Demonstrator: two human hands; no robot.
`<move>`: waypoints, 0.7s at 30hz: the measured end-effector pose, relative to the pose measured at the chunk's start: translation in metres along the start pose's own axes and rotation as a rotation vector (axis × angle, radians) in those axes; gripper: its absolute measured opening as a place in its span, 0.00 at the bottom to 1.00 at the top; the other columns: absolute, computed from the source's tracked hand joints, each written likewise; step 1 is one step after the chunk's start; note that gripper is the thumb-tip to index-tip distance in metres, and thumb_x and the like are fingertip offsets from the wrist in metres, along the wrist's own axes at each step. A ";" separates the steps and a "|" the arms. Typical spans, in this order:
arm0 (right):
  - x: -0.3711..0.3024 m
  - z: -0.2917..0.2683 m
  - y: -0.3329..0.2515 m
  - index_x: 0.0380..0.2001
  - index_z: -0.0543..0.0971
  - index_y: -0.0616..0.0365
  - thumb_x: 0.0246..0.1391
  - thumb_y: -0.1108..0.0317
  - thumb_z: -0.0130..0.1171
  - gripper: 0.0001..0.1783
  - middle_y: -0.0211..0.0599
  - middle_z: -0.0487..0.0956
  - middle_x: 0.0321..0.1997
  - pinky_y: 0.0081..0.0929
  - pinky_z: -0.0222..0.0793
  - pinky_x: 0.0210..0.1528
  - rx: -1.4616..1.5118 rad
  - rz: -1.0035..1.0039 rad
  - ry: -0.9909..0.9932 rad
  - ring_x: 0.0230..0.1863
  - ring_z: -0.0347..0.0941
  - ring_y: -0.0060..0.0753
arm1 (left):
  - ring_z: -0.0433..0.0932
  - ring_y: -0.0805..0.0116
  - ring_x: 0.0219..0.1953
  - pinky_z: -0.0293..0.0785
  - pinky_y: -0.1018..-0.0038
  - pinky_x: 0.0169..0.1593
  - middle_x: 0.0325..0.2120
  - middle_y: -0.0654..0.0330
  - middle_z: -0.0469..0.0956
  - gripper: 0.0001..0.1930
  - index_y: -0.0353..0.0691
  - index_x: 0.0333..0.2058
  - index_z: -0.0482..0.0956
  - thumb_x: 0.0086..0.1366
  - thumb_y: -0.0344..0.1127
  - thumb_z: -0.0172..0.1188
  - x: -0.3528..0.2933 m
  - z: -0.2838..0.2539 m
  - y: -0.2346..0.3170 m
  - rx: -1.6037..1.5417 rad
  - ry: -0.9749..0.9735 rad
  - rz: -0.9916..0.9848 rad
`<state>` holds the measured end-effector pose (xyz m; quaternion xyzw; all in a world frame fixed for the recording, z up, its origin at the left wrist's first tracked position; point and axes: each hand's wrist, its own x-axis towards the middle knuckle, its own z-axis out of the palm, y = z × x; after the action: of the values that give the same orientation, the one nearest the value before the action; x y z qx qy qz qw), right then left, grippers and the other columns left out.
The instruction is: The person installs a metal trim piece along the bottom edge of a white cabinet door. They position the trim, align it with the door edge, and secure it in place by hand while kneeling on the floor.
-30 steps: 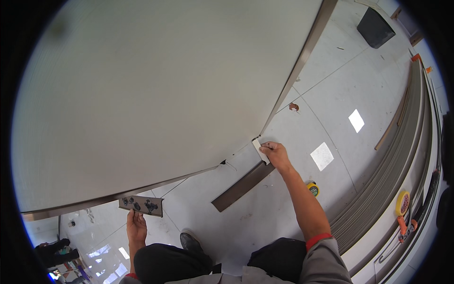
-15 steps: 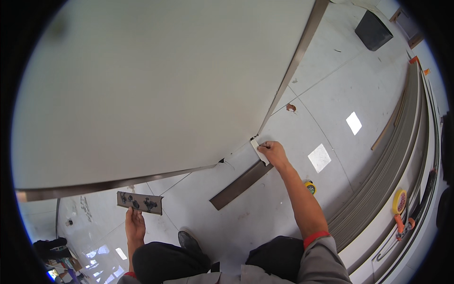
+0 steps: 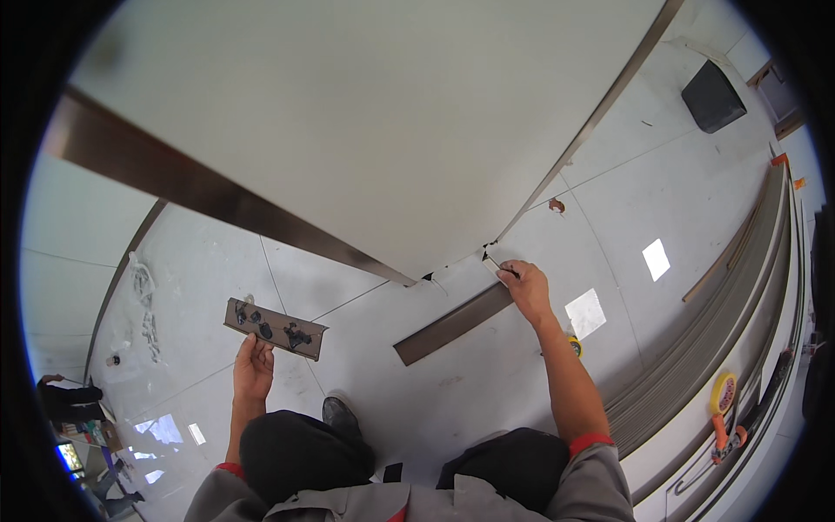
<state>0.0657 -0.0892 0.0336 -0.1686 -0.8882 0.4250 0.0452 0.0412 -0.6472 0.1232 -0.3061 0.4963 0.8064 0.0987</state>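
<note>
Left grip (image 3: 253, 369) was closed on the lower edge of a short brown strip (image 3: 280, 323), its face dotted with black daubs, held tilted over the floor (image 3: 409, 400). By the right grip (image 3: 528, 289), a small white piece (image 3: 491, 264) was pinched near the bottom corner of a large pale panel (image 3: 391, 130); whether these touched could not be told. A longer brown strip (image 3: 452, 325) was seen just beside the right grip. A yellow tape measure (image 3: 575, 346) was partly hidden by the right forearm (image 3: 570, 383).
</note>
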 end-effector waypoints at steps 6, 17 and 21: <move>0.001 -0.008 -0.005 0.35 0.83 0.53 0.52 0.67 0.65 0.07 0.33 0.82 0.36 0.39 0.71 0.45 -0.353 -0.314 0.142 0.41 0.74 0.45 | 0.83 0.74 0.33 0.81 0.82 0.34 0.31 0.64 0.84 0.06 0.42 0.39 0.79 0.70 0.36 0.60 0.001 -0.003 -0.001 -0.016 -0.046 -0.010; 0.014 0.001 0.008 0.34 0.81 0.49 0.48 0.70 0.64 0.08 0.27 0.80 0.35 0.38 0.69 0.46 -0.515 -0.530 0.114 0.42 0.73 0.38 | 0.82 0.74 0.34 0.80 0.82 0.35 0.33 0.63 0.84 0.06 0.41 0.40 0.79 0.71 0.36 0.59 -0.003 -0.007 0.000 0.004 -0.071 -0.007; 0.023 0.013 0.013 0.30 0.79 0.51 0.45 0.71 0.57 0.06 0.28 0.77 0.32 0.36 0.67 0.46 -0.515 -0.583 0.102 0.41 0.72 0.37 | 0.80 0.74 0.34 0.78 0.83 0.36 0.34 0.64 0.83 0.07 0.41 0.40 0.79 0.70 0.37 0.59 -0.004 -0.010 0.000 0.013 -0.041 -0.006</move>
<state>0.0445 -0.0838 0.0137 0.0640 -0.9731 0.1487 0.1641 0.0479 -0.6550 0.1224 -0.2903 0.4983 0.8091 0.1132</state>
